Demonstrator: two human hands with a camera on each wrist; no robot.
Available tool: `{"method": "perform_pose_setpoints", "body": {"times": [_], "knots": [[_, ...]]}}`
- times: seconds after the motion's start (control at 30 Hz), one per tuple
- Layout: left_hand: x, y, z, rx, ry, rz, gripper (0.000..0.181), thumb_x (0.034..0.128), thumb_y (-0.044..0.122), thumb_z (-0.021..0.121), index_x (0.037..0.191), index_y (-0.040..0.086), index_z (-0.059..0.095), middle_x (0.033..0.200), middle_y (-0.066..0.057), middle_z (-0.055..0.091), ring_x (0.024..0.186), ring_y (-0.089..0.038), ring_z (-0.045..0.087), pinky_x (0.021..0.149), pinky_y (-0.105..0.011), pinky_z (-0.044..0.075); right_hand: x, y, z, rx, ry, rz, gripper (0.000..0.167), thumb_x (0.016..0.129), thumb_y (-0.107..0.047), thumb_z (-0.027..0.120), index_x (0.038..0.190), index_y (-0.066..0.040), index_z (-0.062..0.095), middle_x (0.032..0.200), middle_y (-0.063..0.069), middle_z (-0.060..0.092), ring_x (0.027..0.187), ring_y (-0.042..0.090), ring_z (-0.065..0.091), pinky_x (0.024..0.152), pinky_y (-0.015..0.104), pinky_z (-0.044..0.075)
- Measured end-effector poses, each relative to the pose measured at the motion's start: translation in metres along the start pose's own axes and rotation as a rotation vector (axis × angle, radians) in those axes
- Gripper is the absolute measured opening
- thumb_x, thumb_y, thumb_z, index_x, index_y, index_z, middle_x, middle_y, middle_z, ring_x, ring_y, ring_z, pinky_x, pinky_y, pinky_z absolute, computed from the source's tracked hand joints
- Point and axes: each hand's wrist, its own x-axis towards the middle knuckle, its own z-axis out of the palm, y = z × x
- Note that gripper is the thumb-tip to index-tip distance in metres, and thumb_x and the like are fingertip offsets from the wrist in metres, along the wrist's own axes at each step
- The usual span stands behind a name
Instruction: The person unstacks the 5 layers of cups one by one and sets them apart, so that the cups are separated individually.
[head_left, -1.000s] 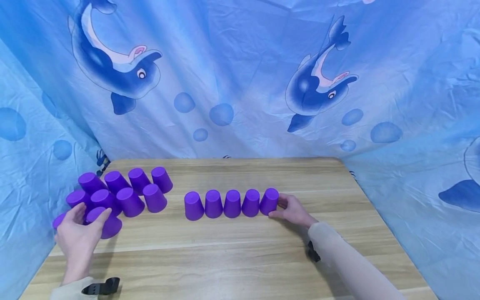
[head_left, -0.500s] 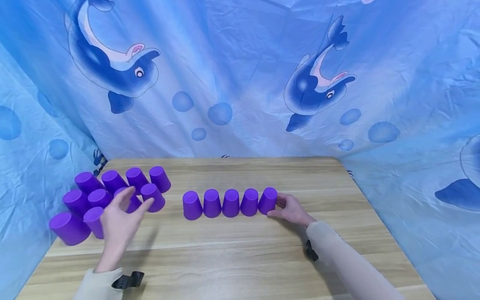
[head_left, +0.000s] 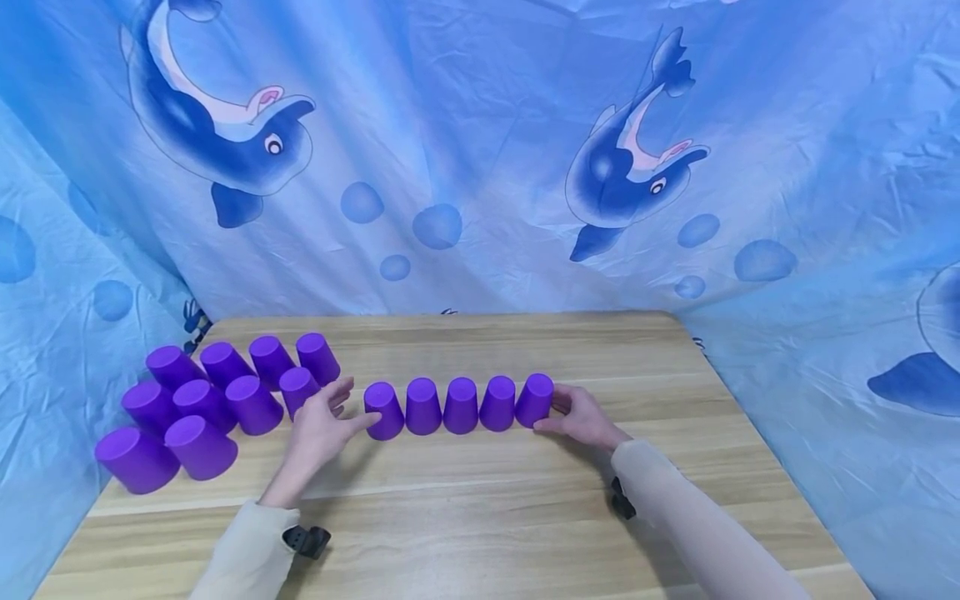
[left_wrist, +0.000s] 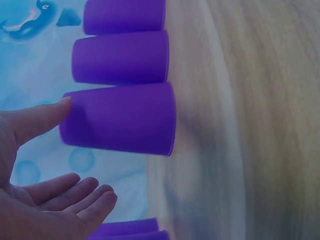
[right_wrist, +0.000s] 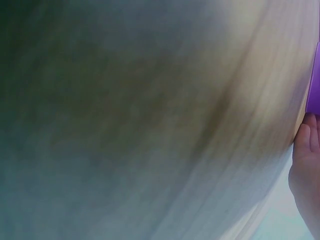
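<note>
Several purple cups stand upside down in a row at mid-table. The row's leftmost cup has my left hand at its left side. That hand's thumb reaches the cup near its upper end, while the other fingers stay apart from it in the left wrist view. My right hand rests against the rightmost cup, thumb at the front and fingers at its right side. In the right wrist view, only part of that hand and the edge of a purple cup show.
More upside-down purple cups stand in a group at the left of the wooden table. One of them, a purple cup, is partly behind my left hand. A blue curtain with dolphins hangs around the table.
My left hand has moved right, from the cup group to the left end of the row. My right hand has stayed at the rightmost cup.
</note>
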Motion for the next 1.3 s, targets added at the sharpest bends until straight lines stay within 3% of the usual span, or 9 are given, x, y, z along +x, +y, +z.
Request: {"method": "perform_pose_setpoints", "body": {"times": [0.33,0.63,0.83,1.1,1.3], "knots": [[0.004,-0.004,0.017,-0.019,-0.032,-0.024,0.074,0.0746,0.018,0.083,0.133,-0.009,0.047,0.126,-0.029,0.054,0.113,-0.042,0.054,0.093,-0.045,0.047,-0.011,-0.037,-0.003,0.022,-0.028,0.013,0.058,0.075,0.002,0.078,0.127,0.01,0.052,0.124,0.023,0.058,0.12,0.039,0.049,0.105,0.048,0.034],[0.002,-0.005,0.024,0.045,0.002,-0.026,0.066,0.0733,0.027,0.084,0.125,-0.003,0.056,0.115,-0.025,0.062,0.104,-0.038,0.06,0.092,-0.048,0.047,0.001,-0.001,0.002,0.015,0.007,0.035,0.063,0.072,-0.005,0.083,0.128,0.003,0.055,0.124,0.017,0.059,0.119,0.032,0.052,0.105,0.043,0.036],[0.002,-0.003,0.024,0.048,0.011,-0.044,0.065,0.0741,0.03,0.083,0.124,-0.002,0.057,0.116,-0.024,0.062,0.105,-0.038,0.059,0.093,-0.049,0.045,0.002,0.002,0.003,0.013,0.011,0.051,0.062,0.071,-0.009,0.085,0.127,-0.002,0.058,0.121,0.01,0.062,0.118,0.025,0.054,0.104,0.037,0.038],[-0.004,-0.007,0.016,0.043,0.067,-0.044,0.069,0.075,0.034,0.082,0.128,-0.001,0.056,0.117,-0.024,0.061,0.107,-0.037,0.058,0.094,-0.049,0.044,0.0,0.002,0.002,0.055,-0.002,0.004,0.064,0.073,-0.005,0.083,0.129,0.004,0.054,0.124,0.017,0.059,0.119,0.034,0.052,0.105,0.045,0.035],[-0.009,-0.015,0.006,-0.041,0.085,-0.075,0.071,0.0759,0.03,0.082,0.132,-0.001,0.052,0.122,-0.024,0.058,0.11,-0.035,0.056,0.095,-0.045,0.045,0.0,0.003,0.001,0.053,0.0,0.012,0.064,0.073,-0.006,0.083,0.128,0.004,0.054,0.123,0.016,0.06,0.118,0.032,0.053,0.104,0.044,0.037]]}}
